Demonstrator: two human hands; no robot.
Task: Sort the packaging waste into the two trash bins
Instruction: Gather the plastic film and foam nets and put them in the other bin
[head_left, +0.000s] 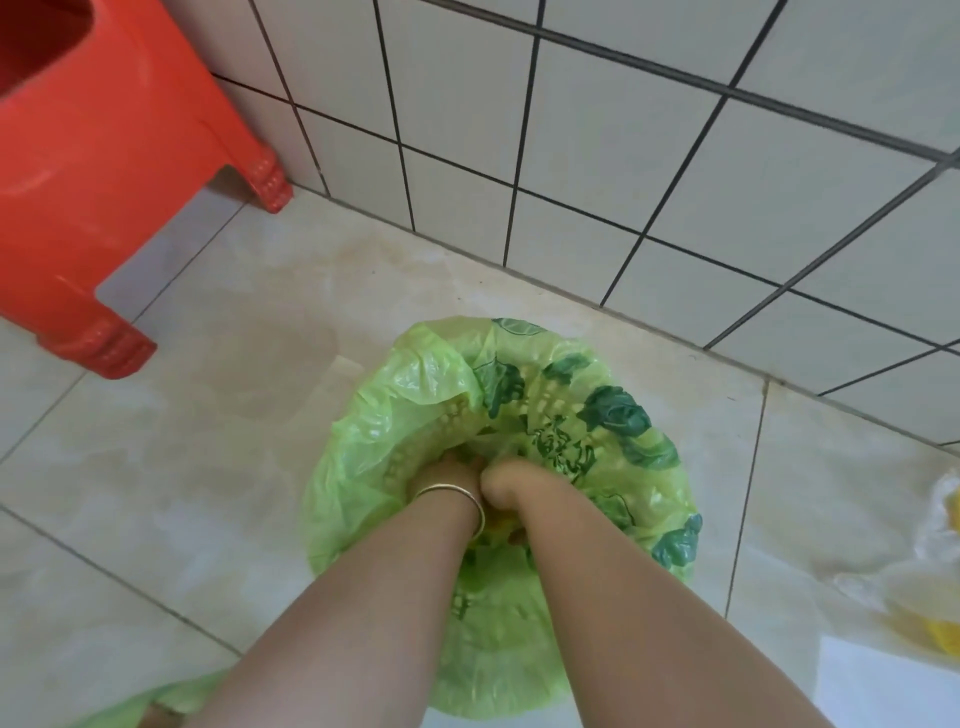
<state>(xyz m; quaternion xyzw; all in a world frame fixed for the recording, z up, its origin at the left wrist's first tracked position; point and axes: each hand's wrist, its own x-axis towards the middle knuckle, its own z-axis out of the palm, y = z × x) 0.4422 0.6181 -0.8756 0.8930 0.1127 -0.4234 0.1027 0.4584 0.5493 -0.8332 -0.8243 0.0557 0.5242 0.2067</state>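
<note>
A round trash bin (670, 467) lined with a light green plastic bag printed with dark green leaves stands on the tiled floor near the wall. Both my arms reach down into it. My left hand (449, 470), with a thin gold bangle on the wrist, and my right hand (506, 480) are pushed deep inside, side by side, with their fingers hidden in the bag's folds. I cannot tell what they hold. A second green bag edge (171, 699) shows at the bottom left.
A red plastic stool (104, 171) stands at the upper left. The white tiled wall (675, 156) runs behind the bin. Clear and yellow plastic wrapping (935, 587) lies on the floor at the right edge, beside a white sheet (883, 686).
</note>
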